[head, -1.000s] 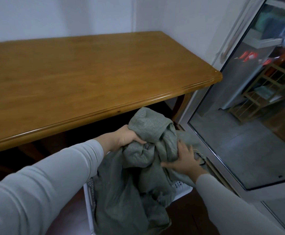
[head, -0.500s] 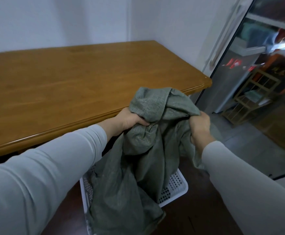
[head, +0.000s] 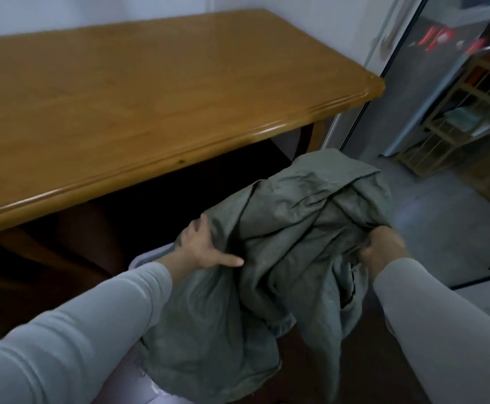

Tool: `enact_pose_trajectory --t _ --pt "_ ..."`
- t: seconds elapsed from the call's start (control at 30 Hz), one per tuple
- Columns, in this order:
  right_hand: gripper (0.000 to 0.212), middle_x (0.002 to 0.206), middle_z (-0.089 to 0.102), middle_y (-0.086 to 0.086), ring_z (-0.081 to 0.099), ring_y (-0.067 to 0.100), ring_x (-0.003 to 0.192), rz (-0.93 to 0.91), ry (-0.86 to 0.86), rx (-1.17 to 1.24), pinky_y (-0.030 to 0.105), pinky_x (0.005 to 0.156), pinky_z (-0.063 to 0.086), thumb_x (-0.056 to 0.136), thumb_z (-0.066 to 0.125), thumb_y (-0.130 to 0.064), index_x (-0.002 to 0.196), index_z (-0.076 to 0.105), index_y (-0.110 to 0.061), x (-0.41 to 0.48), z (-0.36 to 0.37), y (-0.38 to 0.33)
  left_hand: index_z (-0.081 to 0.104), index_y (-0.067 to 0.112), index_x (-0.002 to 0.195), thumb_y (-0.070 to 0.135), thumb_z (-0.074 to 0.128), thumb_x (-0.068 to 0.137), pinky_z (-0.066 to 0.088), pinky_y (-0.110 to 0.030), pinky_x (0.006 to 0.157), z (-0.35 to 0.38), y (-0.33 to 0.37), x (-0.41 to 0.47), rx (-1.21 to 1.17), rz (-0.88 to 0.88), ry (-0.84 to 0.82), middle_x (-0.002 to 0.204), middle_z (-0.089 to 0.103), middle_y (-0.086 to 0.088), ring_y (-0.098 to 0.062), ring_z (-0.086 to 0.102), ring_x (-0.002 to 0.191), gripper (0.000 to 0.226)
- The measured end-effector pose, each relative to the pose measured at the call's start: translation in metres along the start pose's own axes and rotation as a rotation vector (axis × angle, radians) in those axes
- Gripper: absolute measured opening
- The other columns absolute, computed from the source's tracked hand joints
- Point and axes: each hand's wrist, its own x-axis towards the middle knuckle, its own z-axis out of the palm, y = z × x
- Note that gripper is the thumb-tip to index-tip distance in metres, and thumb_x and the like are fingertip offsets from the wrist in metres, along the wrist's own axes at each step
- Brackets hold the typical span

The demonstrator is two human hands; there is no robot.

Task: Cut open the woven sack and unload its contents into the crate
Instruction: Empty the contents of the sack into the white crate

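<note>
I can read no brand, label or writing anywhere in this view.

I am looking down at both hands, each in a pale grey sleeve, holding a crumpled grey-green woven sack (head: 296, 228). The left hand (head: 201, 247) grips the sack's left edge: its thumb lies stretched along the cloth, pointing right, and its fingers curl around behind the fabric. The right hand (head: 382, 247) is closed into a fist around a bunched fold on the sack's right side; its fingertips are buried in the cloth.

The sack hangs slack between the two hands, below the front edge of a wooden desk (head: 150, 97), and its lower folds drape down over a pale plastic crate (head: 147, 258). Only the crate's left rim, just beside the left wrist, and a bit of its near edge at the bottom of the view are visible. I cannot tell what is inside the crate or the sack.

To the right stands a glass door (head: 456, 141) with blurred shelving beyond it.
</note>
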Motion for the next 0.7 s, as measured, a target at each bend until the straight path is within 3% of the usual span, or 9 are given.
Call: enact_pose_trajectory --t 0.07,0.13,0.2,0.27,0.4,0.5,0.57,0.63,0.7 --pt "0.032 0.111 0.061 0.016 0.061 0.033 0.096 -0.03 0.078 -0.1 0.041 0.098 0.046 0.092 0.042 0.0 0.122 0.049 -0.007 0.005 -0.009 0.008 -0.019 0.021 0.149 0.059 0.082 0.055 0.011 -0.048 0.12 0.026 -0.015 0.017 0.039 -0.025 -0.08 0.16 -0.012 -0.014 -0.033 -0.008 0.148 0.143" --pt "0.02 0.082 0.056 0.01 0.057 0.026 0.07 -0.051 0.113 -0.213 0.04 0.089 0.048 0.083 0.055 0.006 0.098 0.051 -0.007 0.015 -0.016 0.02 -0.022 0.022 0.148 0.056 0.083 0.055 0.011 -0.048 0.12 0.048 -0.021 0.031 0.056 -0.036 -0.134 0.159 -0.015 -0.015 -0.034 -0.009 0.147 0.144" --pt "0.034 0.094 0.061 0.015 0.062 0.033 0.08 -0.037 0.151 -0.365 0.047 0.09 0.051 0.067 0.071 -0.009 0.098 0.054 -0.008 0.03 -0.021 0.032 -0.024 0.023 0.147 0.053 0.084 0.057 0.01 -0.048 0.12 0.063 -0.021 0.045 0.059 -0.038 -0.173 0.158 -0.017 -0.015 -0.034 -0.011 0.147 0.144" --pt "0.064 0.119 0.056 0.022 0.059 0.041 0.098 -0.003 0.194 -0.574 0.053 0.091 0.051 0.056 0.073 -0.023 0.115 0.052 -0.012 0.049 -0.028 0.043 -0.025 0.023 0.147 0.05 0.085 0.057 0.011 -0.049 0.119 0.073 -0.021 0.063 0.058 -0.039 -0.173 0.158 -0.017 -0.015 -0.034 -0.01 0.147 0.145" --pt "0.059 0.141 0.024 0.025 0.04 0.048 0.12 -0.057 0.242 -1.028 0.049 0.103 0.04 0.084 0.06 -0.02 0.137 0.032 -0.017 0.063 -0.034 0.055 -0.034 0.02 0.142 0.052 0.087 0.051 0.007 -0.052 0.119 0.095 -0.025 0.101 0.108 -0.048 -0.195 0.157 -0.02 -0.017 -0.035 -0.016 0.146 0.154" --pt "0.075 0.154 0.002 0.013 0.027 0.043 0.135 -0.226 0.036 -1.198 0.047 0.108 0.032 0.08 0.057 -0.014 0.146 0.023 -0.027 0.072 -0.032 0.071 -0.04 0.022 0.139 0.058 0.084 0.047 0.007 -0.06 0.116 0.117 -0.028 0.121 0.153 -0.052 -0.167 0.158 -0.019 -0.016 -0.033 -0.013 0.147 0.159" --pt "0.095 0.157 -0.001 0.011 0.017 0.036 0.143 -0.263 -0.205 -1.271 0.04 0.113 0.025 0.06 0.059 -0.025 0.148 0.024 -0.025 0.079 -0.025 0.088 -0.042 0.022 0.138 0.061 0.083 0.046 0.002 -0.063 0.114 0.126 -0.025 0.133 0.18 -0.023 -0.066 0.155 -0.028 -0.014 -0.032 -0.022 0.145 0.16" --pt "0.113 0.159 0.0 0.007 0.006 0.027 0.147 -0.176 -0.409 -1.22 0.036 0.115 0.021 0.046 0.07 -0.036 0.148 0.025 -0.025 0.084 -0.013 0.102 -0.043 0.019 0.136 0.063 0.082 0.046 -0.006 -0.061 0.113 0.126 -0.023 0.149 0.231 0.046 0.042 0.148 -0.042 -0.016 -0.032 -0.036 0.138 0.16" --pt "0.116 0.159 0.0 -0.002 0.004 0.02 0.147 -0.02 -0.497 -1.069 0.038 0.116 0.021 0.046 0.088 -0.038 0.146 0.031 -0.025 0.093 -0.003 0.111 -0.042 0.015 0.136 0.063 0.083 0.046 -0.011 -0.055 0.115 0.12 -0.024 0.173 0.257 0.083 0.114 0.146 -0.044 -0.019 -0.033 -0.038 0.137 0.161"
